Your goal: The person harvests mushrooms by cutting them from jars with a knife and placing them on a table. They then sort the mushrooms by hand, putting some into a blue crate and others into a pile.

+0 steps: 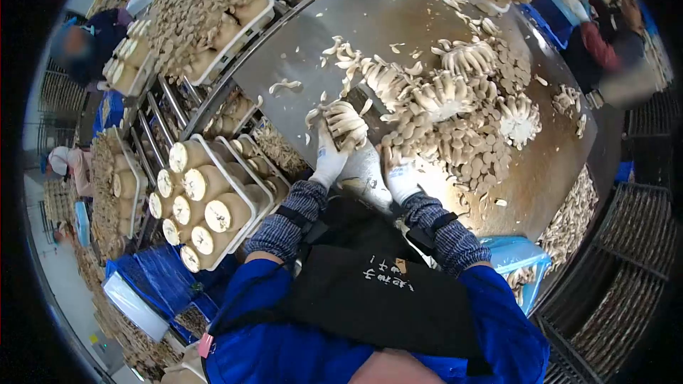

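My left hand point(329, 159), in a white glove, is closed round a mushroom cluster point(344, 125) above the near edge of the metal table point(299, 53). To its right, my right hand point(402, 179), also gloved, rests against the near side of a large mushroom pile point(455, 124); its fingertips are partly hidden, and I cannot make out what they hold. Between the hands is a pale metal surface point(364, 171). Loose mushroom pieces point(285, 85) lie on the table beyond my left hand.
On the left stands a white crate point(245, 220) of cut bottles beside metal rollers point(173, 102). A mushroom-filled crate point(235, 46) is at the upper left. A blue-lined container point(523, 252) stands at the lower right. Co-workers point(89, 46) are at both sides.
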Motion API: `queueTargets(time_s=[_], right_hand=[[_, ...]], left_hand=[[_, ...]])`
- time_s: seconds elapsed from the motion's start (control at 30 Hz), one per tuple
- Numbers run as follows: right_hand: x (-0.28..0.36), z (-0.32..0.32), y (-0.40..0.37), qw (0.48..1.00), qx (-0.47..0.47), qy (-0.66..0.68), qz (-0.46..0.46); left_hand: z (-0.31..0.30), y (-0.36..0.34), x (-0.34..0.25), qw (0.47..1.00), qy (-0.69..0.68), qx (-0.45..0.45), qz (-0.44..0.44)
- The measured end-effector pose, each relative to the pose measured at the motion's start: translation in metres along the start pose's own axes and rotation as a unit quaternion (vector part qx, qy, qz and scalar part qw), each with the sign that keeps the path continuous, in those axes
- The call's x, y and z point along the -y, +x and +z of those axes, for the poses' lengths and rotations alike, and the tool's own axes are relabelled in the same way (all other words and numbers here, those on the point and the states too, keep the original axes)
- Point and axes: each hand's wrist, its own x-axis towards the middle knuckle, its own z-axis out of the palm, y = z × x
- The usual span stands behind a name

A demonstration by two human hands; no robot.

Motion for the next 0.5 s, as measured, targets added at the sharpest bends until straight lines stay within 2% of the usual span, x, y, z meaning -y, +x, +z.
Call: queueTargets(time_s=[0.03,0.07,0.1,0.13,0.2,0.23,0.33,0.37,0.4,0.43,0.5], right_hand=[[-0.012,0.009,0.005,1.0,0.006,-0.005,-0.005],[-0.021,-0.007,0.018,0.996,0.078,0.025,0.019],[-0.03,-0.018,0.03,0.986,0.148,0.055,0.048],[-0.041,-0.006,0.036,0.992,0.11,0.039,0.048],[-0.055,-0.005,0.051,0.991,0.123,0.033,0.049],[-0.062,-0.005,0.058,0.991,0.124,0.023,0.05],[-0.077,-0.011,0.08,0.99,0.125,-0.021,0.057],[-0.08,-0.021,0.09,0.983,0.166,0.007,0.082],[-0.083,-0.029,0.101,0.972,0.206,0.034,0.107],[-0.087,-0.034,0.102,0.989,0.126,0.043,0.07],[-0.084,-0.043,0.106,0.98,0.172,0.045,0.092]], left_hand=[[-0.004,-0.004,0.024,0.987,0.128,-0.035,0.093],[-0.026,-0.008,-0.024,0.973,0.198,-0.015,0.116],[-0.027,-0.026,-0.007,0.958,0.233,0.011,0.169],[-0.027,-0.042,0.009,0.937,0.265,0.038,0.225],[-0.025,-0.051,0.017,0.893,0.301,0.2,0.268],[-0.022,-0.049,0.035,0.884,0.316,0.209,0.273],[-0.017,0.004,0.057,0.869,0.339,0.157,0.325],[-0.019,0.028,0.049,0.883,0.315,0.145,0.317],[-0.022,0.056,0.041,0.873,0.333,0.14,0.326],[-0.021,0.084,0.044,0.872,0.33,0.129,0.337],[-0.02,0.128,0.042,0.881,0.3,0.11,0.348]])
